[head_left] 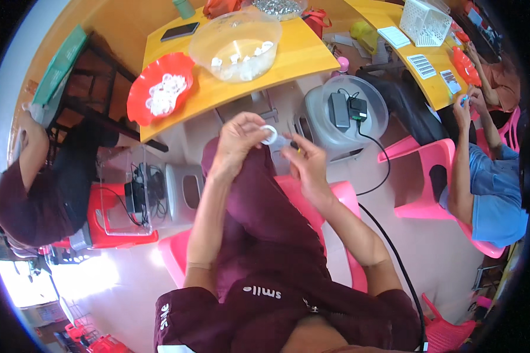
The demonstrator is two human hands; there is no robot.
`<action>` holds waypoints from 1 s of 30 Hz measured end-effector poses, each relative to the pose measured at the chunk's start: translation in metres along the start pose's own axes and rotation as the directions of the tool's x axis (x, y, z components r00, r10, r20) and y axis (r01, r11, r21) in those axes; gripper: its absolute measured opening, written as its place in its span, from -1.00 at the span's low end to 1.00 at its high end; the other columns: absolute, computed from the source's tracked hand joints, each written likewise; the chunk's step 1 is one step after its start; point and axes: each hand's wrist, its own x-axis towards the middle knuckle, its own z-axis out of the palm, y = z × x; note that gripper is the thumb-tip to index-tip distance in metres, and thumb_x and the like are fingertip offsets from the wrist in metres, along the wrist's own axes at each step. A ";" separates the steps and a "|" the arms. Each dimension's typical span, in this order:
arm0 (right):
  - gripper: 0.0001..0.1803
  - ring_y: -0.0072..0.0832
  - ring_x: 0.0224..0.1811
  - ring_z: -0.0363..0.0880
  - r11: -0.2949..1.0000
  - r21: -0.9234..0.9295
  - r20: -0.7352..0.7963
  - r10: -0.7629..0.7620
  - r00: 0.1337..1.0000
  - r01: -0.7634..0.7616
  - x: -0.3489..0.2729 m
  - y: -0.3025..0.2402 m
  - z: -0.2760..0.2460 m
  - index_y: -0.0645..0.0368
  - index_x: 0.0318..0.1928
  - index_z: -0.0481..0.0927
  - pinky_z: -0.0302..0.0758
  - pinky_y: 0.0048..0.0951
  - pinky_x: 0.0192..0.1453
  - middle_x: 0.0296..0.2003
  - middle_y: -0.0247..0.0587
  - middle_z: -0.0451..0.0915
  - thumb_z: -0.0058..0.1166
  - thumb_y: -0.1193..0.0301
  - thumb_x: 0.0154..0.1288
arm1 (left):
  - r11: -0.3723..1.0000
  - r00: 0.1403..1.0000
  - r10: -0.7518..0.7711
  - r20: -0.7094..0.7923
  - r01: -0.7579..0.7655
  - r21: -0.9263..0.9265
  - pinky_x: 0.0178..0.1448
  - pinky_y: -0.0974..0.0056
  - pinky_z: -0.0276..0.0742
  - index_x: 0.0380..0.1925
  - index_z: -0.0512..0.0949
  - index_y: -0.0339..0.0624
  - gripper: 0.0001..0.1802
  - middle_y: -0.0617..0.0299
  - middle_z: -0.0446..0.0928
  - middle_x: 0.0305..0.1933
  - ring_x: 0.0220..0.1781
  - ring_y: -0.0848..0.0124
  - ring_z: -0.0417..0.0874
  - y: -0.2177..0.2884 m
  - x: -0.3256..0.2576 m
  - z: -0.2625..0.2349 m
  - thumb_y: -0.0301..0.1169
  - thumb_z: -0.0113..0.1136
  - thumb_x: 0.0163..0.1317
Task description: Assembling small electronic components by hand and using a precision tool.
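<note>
Above my lap, my left hand (237,144) pinches a small white ring (270,135) between thumb and fingers. Just right of it, my right hand (310,167) has its fingers closed around something small with dark and yellow bits, too small to make out. The two hands are close together, in front of the yellow table (294,62). On that table a red wavy-edged dish (136,88) holds a heap of white and clear pieces. Beside the dish, a large clear bowl (235,29) has several small white pieces in it.
A phone (179,32) and a bowl of shiny metal bits (280,7) are on the table. Right of my knees, a clear tub (376,120) with black power boxes rests on a grey stool; its cable runs past me. Co-workers sit left and right (494,194).
</note>
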 end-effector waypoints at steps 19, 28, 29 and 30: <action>-0.83 -0.82 -0.79 0.23 0.997 0.042 0.012 0.070 0.997 -0.071 0.005 0.009 -0.004 0.23 -0.29 0.57 0.06 -0.73 -0.77 -0.69 -0.49 0.43 0.24 0.51 0.07 | 0.825 0.995 0.060 0.083 -0.003 -0.565 0.11 0.27 0.48 -0.08 0.52 -0.18 -0.76 0.17 0.55 -0.05 0.02 0.41 0.54 -0.081 -0.038 0.014 -0.48 0.13 0.23; -0.65 -0.80 -0.65 0.22 0.795 -0.447 0.135 -0.393 0.910 0.410 0.001 0.012 -0.002 0.19 0.04 0.55 0.11 -0.69 -0.64 -0.51 -0.46 0.41 0.09 0.52 0.22 | 0.722 0.993 0.120 0.017 -0.075 -0.688 0.10 0.19 0.55 -0.04 0.51 -0.24 -0.71 0.13 0.56 -0.07 0.00 0.33 0.57 -0.087 -0.029 0.008 -0.54 0.14 0.20; -0.65 -0.80 -0.65 0.22 0.795 -0.445 0.138 -0.395 0.908 0.413 0.000 0.012 -0.003 0.19 0.04 0.55 0.11 -0.69 -0.64 -0.51 -0.46 0.41 0.09 0.52 0.22 | 0.723 0.992 0.124 0.015 -0.080 -0.686 0.10 0.19 0.55 -0.04 0.51 -0.24 -0.71 0.13 0.56 -0.07 0.00 0.33 0.57 -0.085 -0.027 0.008 -0.54 0.14 0.20; -0.66 -0.76 -0.62 0.23 0.730 -0.521 0.184 -0.411 0.893 0.443 -0.002 0.011 -0.004 0.18 0.05 0.55 0.14 -0.67 -0.59 -0.52 -0.44 0.38 0.06 0.53 0.23 | 0.725 0.991 0.130 0.005 -0.092 -0.683 0.09 0.21 0.56 -0.04 0.51 -0.25 -0.70 0.13 0.56 -0.07 -0.01 0.33 0.57 -0.084 -0.025 0.007 -0.55 0.14 0.20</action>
